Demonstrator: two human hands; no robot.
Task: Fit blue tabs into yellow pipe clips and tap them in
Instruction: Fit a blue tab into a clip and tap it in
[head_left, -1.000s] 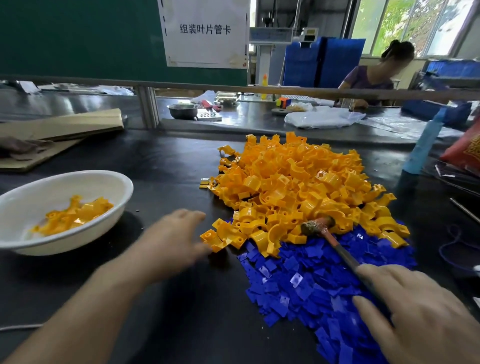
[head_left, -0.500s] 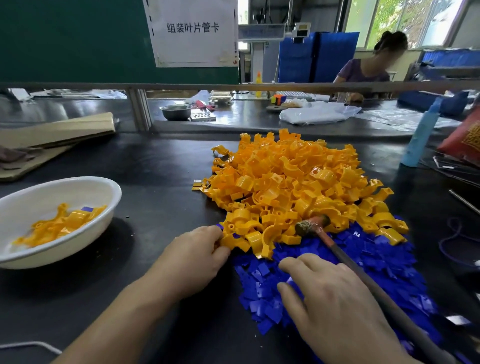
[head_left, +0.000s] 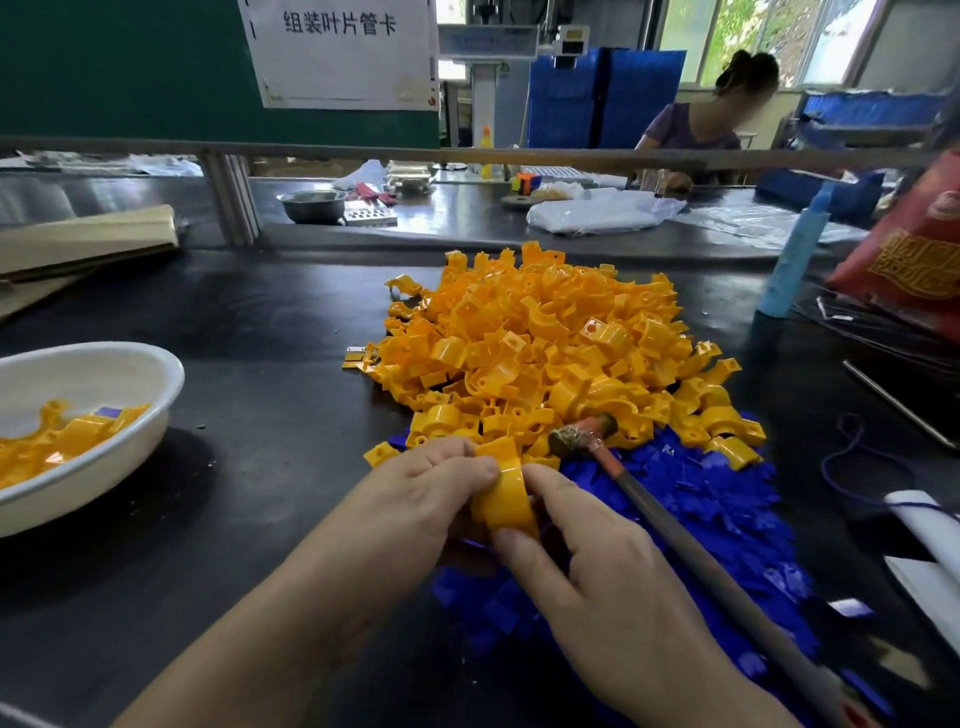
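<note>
The left hand (head_left: 426, 499) and right hand (head_left: 613, 587) both pinch one yellow clip (head_left: 506, 501) between them, arch upward. Blue tabs (head_left: 701, 514) lie on the tabletop (head_left: 270, 467) directly beneath, nearest the right hand. The hammer (head_left: 582, 435) rests alongside.

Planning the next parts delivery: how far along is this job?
Done: a few yellow clips, one showing a blue tab, lie in the white oval bowl. In hand: left hand and right hand grip one yellow plastic pipe clip, tab not visibly fitted. Left: the large heap of yellow clips and pile of blue tabs.
</note>
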